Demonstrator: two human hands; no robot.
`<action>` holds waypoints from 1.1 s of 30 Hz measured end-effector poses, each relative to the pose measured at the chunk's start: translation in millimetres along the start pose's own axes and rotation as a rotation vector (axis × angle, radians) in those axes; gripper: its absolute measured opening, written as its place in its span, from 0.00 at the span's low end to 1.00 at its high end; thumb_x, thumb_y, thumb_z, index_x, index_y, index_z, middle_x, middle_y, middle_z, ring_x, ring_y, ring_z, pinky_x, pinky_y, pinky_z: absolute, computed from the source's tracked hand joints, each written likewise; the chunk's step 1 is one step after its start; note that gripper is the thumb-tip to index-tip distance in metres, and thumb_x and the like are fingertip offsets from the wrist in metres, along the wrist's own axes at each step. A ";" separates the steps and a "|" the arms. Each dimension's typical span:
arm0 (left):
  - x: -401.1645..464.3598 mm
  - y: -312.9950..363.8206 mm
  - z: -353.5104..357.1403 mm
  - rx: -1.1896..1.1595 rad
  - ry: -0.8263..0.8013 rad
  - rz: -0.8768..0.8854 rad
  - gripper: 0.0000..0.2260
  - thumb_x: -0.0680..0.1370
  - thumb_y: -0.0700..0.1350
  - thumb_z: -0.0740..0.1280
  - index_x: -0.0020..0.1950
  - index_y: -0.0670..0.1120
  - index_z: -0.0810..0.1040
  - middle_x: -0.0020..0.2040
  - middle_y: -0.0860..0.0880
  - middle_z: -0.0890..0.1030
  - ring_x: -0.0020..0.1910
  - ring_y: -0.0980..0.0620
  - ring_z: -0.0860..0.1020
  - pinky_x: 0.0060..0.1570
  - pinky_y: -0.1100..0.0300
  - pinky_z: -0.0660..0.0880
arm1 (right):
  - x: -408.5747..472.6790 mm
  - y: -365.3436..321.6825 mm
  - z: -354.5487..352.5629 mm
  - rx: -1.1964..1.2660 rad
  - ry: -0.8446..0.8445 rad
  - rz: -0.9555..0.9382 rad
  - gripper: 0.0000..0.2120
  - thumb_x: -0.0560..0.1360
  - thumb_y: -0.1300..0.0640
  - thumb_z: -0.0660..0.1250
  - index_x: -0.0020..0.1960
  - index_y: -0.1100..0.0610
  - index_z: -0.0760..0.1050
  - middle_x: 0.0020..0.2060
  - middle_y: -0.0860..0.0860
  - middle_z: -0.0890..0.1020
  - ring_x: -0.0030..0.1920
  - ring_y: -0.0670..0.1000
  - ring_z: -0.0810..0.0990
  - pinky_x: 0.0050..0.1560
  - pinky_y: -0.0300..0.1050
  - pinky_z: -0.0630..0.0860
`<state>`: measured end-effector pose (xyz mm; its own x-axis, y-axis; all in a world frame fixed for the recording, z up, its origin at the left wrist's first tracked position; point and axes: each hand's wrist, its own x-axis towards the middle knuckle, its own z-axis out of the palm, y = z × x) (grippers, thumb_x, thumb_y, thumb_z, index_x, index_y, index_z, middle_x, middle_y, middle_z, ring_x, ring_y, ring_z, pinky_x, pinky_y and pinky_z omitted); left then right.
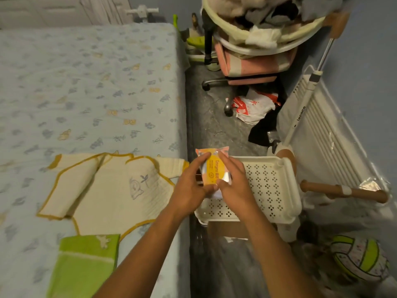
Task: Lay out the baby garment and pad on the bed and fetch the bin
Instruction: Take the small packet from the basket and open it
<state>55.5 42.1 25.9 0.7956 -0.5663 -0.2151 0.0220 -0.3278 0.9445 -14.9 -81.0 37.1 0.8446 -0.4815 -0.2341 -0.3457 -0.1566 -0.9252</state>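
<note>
A cream baby garment [111,188] with yellow trim and a small blue print lies spread flat on the bed [86,82], near its right edge. A green pad [86,261] lies below it on the bed. Both my hands hold a small orange packet [214,168] over the gap between the bed and a white perforated bin [272,186]. My left hand [189,188] grips the packet's left side. My right hand [234,183] grips its right side. The bin stands on the floor right beside the bed.
A chair [253,61] piled with clothes stands at the back right. A plastic bag [253,106] and dark cloth lie on the grey floor. A white radiator [335,143] lines the right wall. A ball [361,259] sits at lower right, with a wooden-handled frame [343,192] above it.
</note>
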 end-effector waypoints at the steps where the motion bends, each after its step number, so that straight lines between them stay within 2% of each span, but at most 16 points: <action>1: -11.2 1.0 -16.7 -0.002 0.011 -0.008 0.36 0.70 0.37 0.77 0.73 0.56 0.68 0.65 0.53 0.76 0.58 0.55 0.79 0.54 0.54 0.81 | -6.1 -8.0 14.9 0.002 -0.021 -0.013 0.35 0.72 0.74 0.62 0.73 0.47 0.65 0.69 0.47 0.64 0.68 0.43 0.64 0.62 0.31 0.63; 5: -60.3 -11.7 -77.9 0.039 0.055 -0.051 0.35 0.71 0.39 0.77 0.73 0.57 0.68 0.65 0.54 0.76 0.56 0.55 0.79 0.50 0.57 0.82 | -39.3 -21.8 81.1 0.021 -0.082 -0.015 0.34 0.74 0.72 0.63 0.73 0.44 0.65 0.71 0.46 0.62 0.70 0.45 0.64 0.65 0.38 0.66; 9: -106.4 -52.2 -123.1 0.036 0.043 -0.108 0.36 0.69 0.38 0.78 0.73 0.56 0.69 0.64 0.52 0.77 0.55 0.51 0.81 0.49 0.50 0.83 | -79.3 -10.8 144.1 0.016 -0.092 0.010 0.36 0.71 0.73 0.63 0.73 0.46 0.66 0.71 0.48 0.62 0.71 0.49 0.65 0.71 0.50 0.67; 13: -145.3 -111.0 -144.3 0.012 0.024 -0.163 0.37 0.68 0.33 0.77 0.72 0.55 0.70 0.61 0.50 0.80 0.50 0.51 0.82 0.47 0.46 0.83 | -115.4 26.4 199.3 0.042 -0.088 0.072 0.37 0.69 0.75 0.62 0.73 0.48 0.67 0.70 0.50 0.64 0.72 0.50 0.65 0.72 0.53 0.66; 16: -164.7 -163.0 -145.4 0.011 0.018 -0.204 0.36 0.67 0.31 0.76 0.71 0.53 0.71 0.62 0.47 0.80 0.50 0.52 0.82 0.48 0.50 0.83 | -132.9 69.1 232.0 0.017 -0.077 0.108 0.39 0.66 0.77 0.59 0.72 0.50 0.68 0.70 0.51 0.66 0.72 0.49 0.65 0.73 0.48 0.64; 19: -174.1 -215.8 -135.6 0.061 0.039 -0.205 0.35 0.66 0.39 0.78 0.70 0.55 0.72 0.62 0.48 0.80 0.56 0.50 0.81 0.53 0.49 0.81 | -142.0 112.8 253.4 0.008 -0.065 0.157 0.39 0.65 0.79 0.58 0.71 0.53 0.69 0.69 0.53 0.67 0.72 0.49 0.65 0.73 0.46 0.63; 20: -175.1 -231.2 -131.8 0.091 0.040 -0.206 0.34 0.66 0.42 0.78 0.70 0.55 0.73 0.60 0.49 0.81 0.55 0.52 0.82 0.54 0.51 0.80 | -143.1 126.5 259.0 0.010 -0.067 0.175 0.39 0.65 0.79 0.58 0.71 0.53 0.69 0.69 0.53 0.67 0.72 0.49 0.65 0.73 0.47 0.64; 22: -176.0 -254.5 -124.1 0.172 0.040 -0.199 0.31 0.67 0.44 0.78 0.69 0.54 0.74 0.53 0.53 0.83 0.47 0.61 0.81 0.49 0.61 0.78 | -143.9 147.8 267.1 0.004 -0.069 0.199 0.38 0.66 0.78 0.58 0.71 0.52 0.69 0.68 0.53 0.67 0.71 0.50 0.66 0.72 0.48 0.65; 23: -176.2 -262.7 -121.0 0.222 0.056 -0.179 0.30 0.68 0.46 0.78 0.68 0.54 0.74 0.49 0.55 0.81 0.44 0.63 0.79 0.46 0.63 0.76 | -143.3 155.6 270.6 -0.001 -0.066 0.205 0.37 0.67 0.78 0.58 0.71 0.52 0.69 0.67 0.52 0.67 0.71 0.51 0.66 0.72 0.46 0.65; 25: -178.5 -274.4 -116.0 0.323 0.138 -0.117 0.29 0.67 0.51 0.78 0.67 0.54 0.75 0.50 0.52 0.76 0.47 0.57 0.76 0.48 0.61 0.75 | -142.6 165.9 274.9 -0.003 -0.056 0.204 0.35 0.69 0.76 0.59 0.72 0.52 0.68 0.67 0.52 0.66 0.70 0.50 0.66 0.71 0.45 0.65; 27: -182.8 -277.0 -113.2 0.413 0.230 -0.043 0.26 0.68 0.53 0.78 0.65 0.53 0.77 0.53 0.50 0.71 0.54 0.53 0.70 0.56 0.67 0.68 | -143.7 170.5 274.5 -0.008 -0.067 0.187 0.35 0.71 0.75 0.59 0.73 0.49 0.66 0.68 0.51 0.65 0.71 0.50 0.65 0.72 0.47 0.66; 28: -183.8 -277.2 -112.6 0.447 0.246 -0.001 0.23 0.68 0.53 0.78 0.62 0.52 0.79 0.53 0.50 0.70 0.55 0.52 0.68 0.56 0.71 0.64 | -143.8 172.3 273.3 -0.010 -0.082 0.174 0.36 0.71 0.75 0.60 0.72 0.47 0.65 0.68 0.51 0.65 0.71 0.49 0.65 0.72 0.47 0.66; 30: -184.3 -274.7 -114.7 0.467 0.233 0.067 0.15 0.69 0.52 0.78 0.54 0.51 0.83 0.51 0.52 0.71 0.54 0.50 0.69 0.55 0.70 0.64 | -144.3 174.2 270.6 -0.011 -0.107 0.157 0.37 0.72 0.74 0.62 0.72 0.43 0.63 0.68 0.51 0.64 0.71 0.49 0.65 0.71 0.46 0.66; 33: -179.8 -275.9 -120.2 0.433 0.196 0.061 0.07 0.71 0.46 0.77 0.47 0.48 0.85 0.47 0.55 0.74 0.52 0.56 0.72 0.52 0.69 0.66 | -142.6 173.3 266.8 -0.007 -0.148 0.168 0.36 0.73 0.73 0.64 0.74 0.47 0.62 0.68 0.50 0.64 0.70 0.47 0.66 0.69 0.37 0.66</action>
<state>-20.9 325.3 -166.1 0.8875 -0.4550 -0.0726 -0.2493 -0.6067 0.7548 -86.3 190.6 -169.6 0.8256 -0.3696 -0.4264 -0.4889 -0.0909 -0.8676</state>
